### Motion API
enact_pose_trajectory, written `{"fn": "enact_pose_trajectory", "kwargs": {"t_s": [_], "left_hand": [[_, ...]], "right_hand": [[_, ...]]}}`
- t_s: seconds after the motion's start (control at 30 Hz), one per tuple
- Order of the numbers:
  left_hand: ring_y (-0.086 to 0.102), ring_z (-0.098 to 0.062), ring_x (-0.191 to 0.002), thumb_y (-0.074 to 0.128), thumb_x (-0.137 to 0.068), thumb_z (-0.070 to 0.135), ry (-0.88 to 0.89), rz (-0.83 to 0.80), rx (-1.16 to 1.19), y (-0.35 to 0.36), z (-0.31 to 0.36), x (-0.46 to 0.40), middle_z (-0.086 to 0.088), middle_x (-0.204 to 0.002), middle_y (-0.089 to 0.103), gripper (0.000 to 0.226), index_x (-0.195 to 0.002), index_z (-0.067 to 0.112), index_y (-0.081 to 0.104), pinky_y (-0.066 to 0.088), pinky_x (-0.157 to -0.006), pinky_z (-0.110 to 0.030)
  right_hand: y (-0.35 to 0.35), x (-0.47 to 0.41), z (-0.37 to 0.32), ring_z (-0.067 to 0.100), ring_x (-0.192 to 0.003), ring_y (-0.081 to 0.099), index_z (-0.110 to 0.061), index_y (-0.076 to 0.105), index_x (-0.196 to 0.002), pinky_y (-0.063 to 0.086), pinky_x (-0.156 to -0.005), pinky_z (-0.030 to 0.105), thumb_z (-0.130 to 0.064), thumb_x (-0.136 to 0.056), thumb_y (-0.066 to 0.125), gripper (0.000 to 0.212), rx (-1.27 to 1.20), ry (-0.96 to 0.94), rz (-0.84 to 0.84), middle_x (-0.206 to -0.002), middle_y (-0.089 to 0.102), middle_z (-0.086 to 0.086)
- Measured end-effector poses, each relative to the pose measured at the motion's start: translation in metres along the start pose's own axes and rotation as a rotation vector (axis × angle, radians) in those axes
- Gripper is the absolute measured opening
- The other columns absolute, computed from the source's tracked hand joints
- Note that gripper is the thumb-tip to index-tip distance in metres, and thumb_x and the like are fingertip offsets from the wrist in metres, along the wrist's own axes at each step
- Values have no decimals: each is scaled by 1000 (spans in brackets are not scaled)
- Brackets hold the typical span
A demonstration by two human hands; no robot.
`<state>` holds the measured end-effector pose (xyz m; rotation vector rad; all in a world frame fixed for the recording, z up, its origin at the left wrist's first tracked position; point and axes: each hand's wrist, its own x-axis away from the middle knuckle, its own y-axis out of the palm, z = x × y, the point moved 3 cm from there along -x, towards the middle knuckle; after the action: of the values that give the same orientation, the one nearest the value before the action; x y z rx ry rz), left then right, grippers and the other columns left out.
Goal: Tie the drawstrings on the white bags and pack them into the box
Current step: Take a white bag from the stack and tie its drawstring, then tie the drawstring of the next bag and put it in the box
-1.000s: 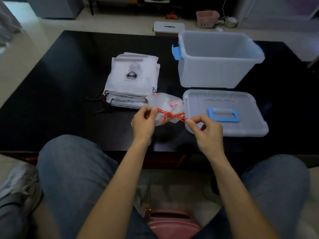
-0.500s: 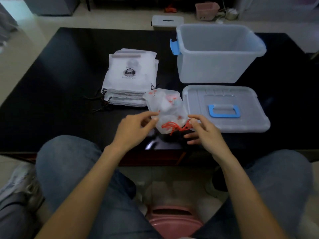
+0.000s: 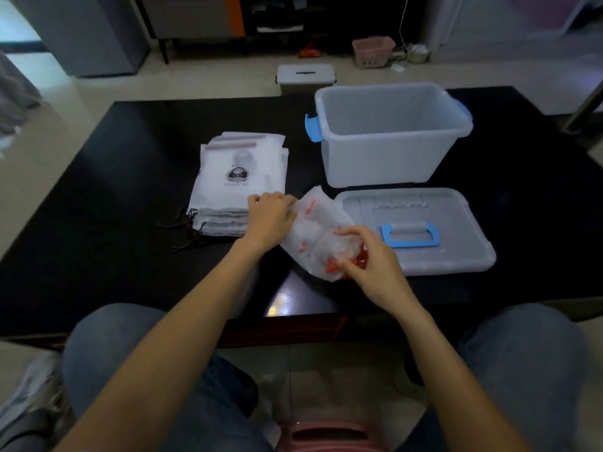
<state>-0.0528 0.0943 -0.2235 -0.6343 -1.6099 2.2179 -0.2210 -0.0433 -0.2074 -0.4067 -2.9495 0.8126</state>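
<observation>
Head view, centre of the frame: a seated person is holding a small white bag (image 3: pixel 318 230) over the near edge of a black table (image 3: pixel 98 223). The left hand (image 3: pixel 269 220) is gripping the bag's upper left corner, while the right hand (image 3: pixel 370 262) is curling its fingers round the gathered mouth at lower right, where the red drawstrings (image 3: pixel 336 264) are bunching. The open box (image 3: pixel 391 135) is standing at upper right with nothing visible inside, its lid (image 3: pixel 424 223) lying flat just below it. A stack of untied white bags (image 3: pixel 239 184) is resting left of centre. The bag is looking light, thin and floppy, likely to sag or slip, so the cinched neck by the cords appears the surest place to hold. Compared with a second ago, the hands are no longer pulling the cords taut between them; the knot is looking drawn, and the bag is now lying slantwise, seemingly on its way toward the box.
</observation>
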Motion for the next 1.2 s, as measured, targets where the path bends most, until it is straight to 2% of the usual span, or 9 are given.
{"fn": "enact_pose_trajectory", "kwargs": {"t_s": [0.13, 0.3, 0.47, 0.6, 0.7, 0.83, 0.97, 1.07, 1.2], "left_hand": [[56, -13, -97, 56, -93, 22, -235, 124, 909, -35, -2, 24, 5, -108, 57, 14, -107, 17, 59, 48, -86, -36], [59, -9, -99, 56, -92, 15, -196, 107, 1309, -86, 32, -4, 1, -119, 56, 31, -120, 22, 44, 54, -78, -28], [58, -13, -100, 61, -86, 4, 31, 188, 964, -110, 74, -103, 4, -114, 55, 55, -132, 17, 36, 52, -78, -24], [61, -18, -87, 61, -88, 28, 39, 210, 498, -85, 102, -170, -2, -105, 62, 41, -123, 16, 42, 48, -69, -33], [62, -25, -87, 52, -92, 41, 21, 153, 204, -59, 105, -187, -7, -98, 65, 35, -114, 13, 51, 52, -75, -41], [61, -22, -84, 42, -95, 44, 22, 99, -91, -37, 93, -190, -3, -82, 66, 35, -98, 14, 61, 33, -99, -39], [61, -17, -88, 45, -95, 46, 28, 122, -34, -41, 78, -190, -4, -92, 67, 39, -104, 15, 67, 42, -91, -34], [53, -18, -115, 52, -94, 34, 140, 145, 188, -46, 70, -182, -4, -122, 62, 33, -123, 19, 60, 43, -94, -32], [59, -8, -101, 55, -94, 22, 198, 241, 531, -54, 47, -142, 5, -111, 66, 26, -119, 21, 61, 50, -88, -28]], "right_hand": [[-39, -14, -16, -5, -104, 55, -42, 44, -120, 46, -80, 10, -14, -83, 70, 53, -162, -131, 59, -115, 55, -21], [-106, -73, -47, -2, -83, 60, -26, 52, -122, 49, -74, 19, -7, -89, 63, 39, -198, -272, 211, -98, 61, -14], [-170, -144, -74, 14, -79, 62, -23, 56, -122, 51, -74, 27, -11, -89, 59, 35, 112, -378, 429, -93, 65, 1], [-194, -182, -63, 15, -80, 51, -17, 55, -126, 37, -69, 26, -9, -93, 53, 35, 465, -330, 490, -107, 61, 6], [-199, -211, -35, 25, -98, 58, -17, 56, -127, 41, -75, 28, -8, -90, 55, 38, 604, -201, 359, -121, 59, 7], [-185, -246, -1, 19, -99, 59, -20, 55, -130, 46, -83, 25, -15, -90, 58, 41, 574, 13, -33, -123, 60, 8], [-168, -264, 12, 17, -99, 54, -27, 46, -136, 40, -90, 30, -31, -94, 51, 43, 736, 102, -250, -127, 57, 6], [-161, -263, 10, 20, -116, 52, -25, 48, -134, 37, -95, 31, -34, -96, 49, 39, 800, 50, -169, -134, 54, 5], [-130, -224, -26, 17, -112, 55, -17, 59, -123, 36, -90, 23, -28, -98, 48, 30, 546, -244, 40, -123, 59, 2]]}}
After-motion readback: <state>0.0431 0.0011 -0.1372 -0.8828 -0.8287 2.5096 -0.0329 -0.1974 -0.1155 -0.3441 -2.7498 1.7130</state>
